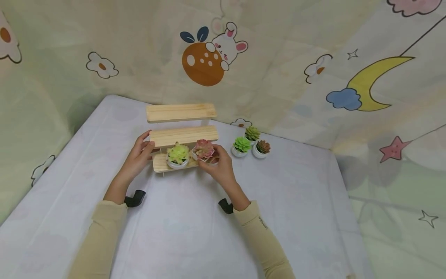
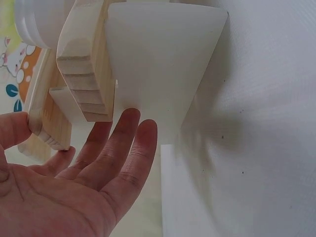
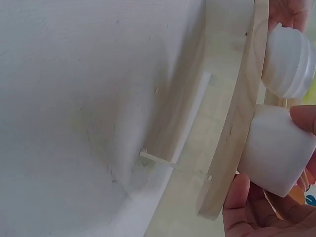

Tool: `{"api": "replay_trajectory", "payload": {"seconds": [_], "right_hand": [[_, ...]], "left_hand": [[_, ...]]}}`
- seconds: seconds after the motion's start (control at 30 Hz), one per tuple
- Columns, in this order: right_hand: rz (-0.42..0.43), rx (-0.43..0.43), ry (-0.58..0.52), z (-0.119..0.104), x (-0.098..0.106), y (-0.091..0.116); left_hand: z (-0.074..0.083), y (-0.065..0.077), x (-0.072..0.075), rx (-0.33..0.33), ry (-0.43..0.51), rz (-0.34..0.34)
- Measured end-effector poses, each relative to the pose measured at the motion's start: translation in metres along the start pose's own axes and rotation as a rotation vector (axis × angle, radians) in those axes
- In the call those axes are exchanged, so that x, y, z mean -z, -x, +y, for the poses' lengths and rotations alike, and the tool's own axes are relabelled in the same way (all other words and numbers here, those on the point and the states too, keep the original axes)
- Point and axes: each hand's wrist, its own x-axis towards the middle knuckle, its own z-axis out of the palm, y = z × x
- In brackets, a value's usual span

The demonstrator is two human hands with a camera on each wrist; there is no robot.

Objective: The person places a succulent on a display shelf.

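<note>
A three-tier wooden shelf (image 1: 181,112) stands on the white tablecloth (image 1: 181,224). My left hand (image 1: 141,154) holds the left end of the middle plank, thumb on top and fingers below; in the left wrist view the plank end (image 2: 47,123) sits between thumb and index of the left hand (image 2: 74,187). My right hand (image 1: 218,163) grips a pink succulent (image 1: 203,148) in a white pot (image 3: 276,148) on the lowest plank (image 3: 237,123). A yellow-green succulent (image 1: 178,153) stands beside it on the same plank.
Three small potted succulents (image 1: 251,142) stand together on the cloth right of the shelf. A cartoon-print curtain (image 1: 216,54) hangs close behind. The table edge runs along the right (image 1: 345,193). Bare cloth lies in front of the shelf.
</note>
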Motion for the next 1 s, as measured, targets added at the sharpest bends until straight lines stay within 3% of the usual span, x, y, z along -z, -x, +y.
{"api": "replay_trajectory", "payload": {"seconds": [0.27,0.47,0.63,0.77,0.87,1.0], "right_hand": [[-0.086,0.009,0.061,0.003,0.007,0.003],[-0.104,-0.027,-0.006,0.006,0.023,0.007],[0.012,-0.002,-0.057,0.019,0.044,0.010],[0.163,0.021,-0.087,0.034,0.064,0.010],[0.276,-0.021,-0.103,0.045,0.082,0.008],[0.381,-0.150,-0.079,0.063,0.104,0.003]], "left_hand": [[0.002,0.001,-0.002,-0.010,-0.011,-0.010],[0.002,0.001,0.000,-0.019,-0.022,-0.001],[0.001,-0.001,0.001,-0.037,-0.015,0.005],[0.000,-0.001,0.001,-0.031,0.002,-0.003],[0.000,0.000,0.001,-0.022,0.000,-0.005],[0.001,0.001,0.001,-0.023,-0.004,0.000]]}}
